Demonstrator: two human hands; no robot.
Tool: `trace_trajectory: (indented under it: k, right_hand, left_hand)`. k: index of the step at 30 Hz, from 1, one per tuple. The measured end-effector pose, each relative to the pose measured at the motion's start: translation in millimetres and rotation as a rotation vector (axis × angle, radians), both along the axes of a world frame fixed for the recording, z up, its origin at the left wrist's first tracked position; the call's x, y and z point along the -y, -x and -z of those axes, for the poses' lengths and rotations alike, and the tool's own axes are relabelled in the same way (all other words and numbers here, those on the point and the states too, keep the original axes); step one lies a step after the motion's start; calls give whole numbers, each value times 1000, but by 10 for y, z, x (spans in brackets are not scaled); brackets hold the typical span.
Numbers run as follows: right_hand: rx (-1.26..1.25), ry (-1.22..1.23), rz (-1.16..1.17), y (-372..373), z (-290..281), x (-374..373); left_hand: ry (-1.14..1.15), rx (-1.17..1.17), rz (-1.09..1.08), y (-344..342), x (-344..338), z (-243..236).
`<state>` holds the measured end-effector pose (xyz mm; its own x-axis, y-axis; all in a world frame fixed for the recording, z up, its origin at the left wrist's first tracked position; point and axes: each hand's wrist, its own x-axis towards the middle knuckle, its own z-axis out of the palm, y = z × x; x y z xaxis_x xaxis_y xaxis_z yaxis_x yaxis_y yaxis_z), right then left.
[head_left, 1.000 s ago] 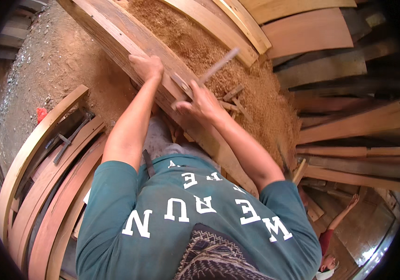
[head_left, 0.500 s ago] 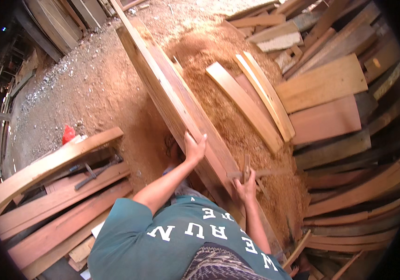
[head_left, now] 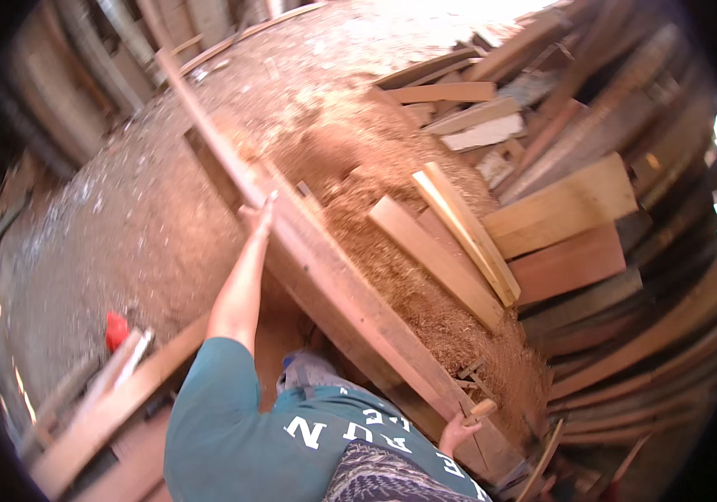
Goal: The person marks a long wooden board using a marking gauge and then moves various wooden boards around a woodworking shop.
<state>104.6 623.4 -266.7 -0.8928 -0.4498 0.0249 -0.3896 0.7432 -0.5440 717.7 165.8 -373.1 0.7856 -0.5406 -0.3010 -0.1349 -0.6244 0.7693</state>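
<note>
A long reddish-brown plank [head_left: 358, 306] runs from the upper left to the lower right in front of me, on a thicker timber beam [head_left: 199, 155]. My left hand [head_left: 258, 217] grips the plank's left edge towards its far part, with the thumb on top. At the near end, my right hand [head_left: 457, 432] is closed around a small light wooden piece [head_left: 482, 408]. That piece sticks out above the fingers, and its lower part is hidden, so its kind does not show.
Sawdust and shavings [head_left: 409, 268] heap up right of the plank. Two pale cut boards [head_left: 438, 263] and a curved one [head_left: 471, 238] lie there. Stacked boards [head_left: 572, 263] fill the right side. Lower left are more timbers [head_left: 124, 393] and a red object [head_left: 116, 330].
My left hand has slid farther up along the plank, away from me. My right hand has moved down towards the near end with the wooden piece. The view has shifted.
</note>
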Motion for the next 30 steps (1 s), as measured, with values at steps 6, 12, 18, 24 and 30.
trace_trajectory:
  k: [6, 12, 18, 24, 30]
  right_hand:
    - [97, 100, 582, -233, 81, -128]
    - [502, 332, 984, -747, -61, 242]
    - [646, 533, 1131, -627, 567, 77]
    - [802, 822, 979, -342, 955, -39]
    - [757, 1116, 566, 367, 60, 426]
  left_hand:
    - [-30, 25, 113, -96, 258, 205]
    - [-5, -270, 80, -204, 111, -54]
    - [-71, -501, 117, -467, -82, -82]
    - [67, -803, 89, -552, -177, 48]
    - [229, -1028, 18, -330, -633, 46]
